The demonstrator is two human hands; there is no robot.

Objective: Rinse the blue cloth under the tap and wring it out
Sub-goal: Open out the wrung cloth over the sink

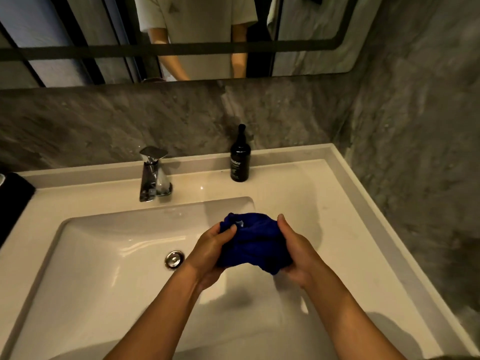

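Both hands (253, 249) bunch blue cloth (255, 242), seemingly wet.

The tap (153, 172) and drain plug (174, 259) are polished chrome; the sink (104, 255) is glossy white ceramic; the blue cloth (255, 242) is soft, matt terry; the bottle (240, 162) is dark and glossy.

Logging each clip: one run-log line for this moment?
both hands grip bunched blue cloth | left hand | right hand | over basin | right of tap
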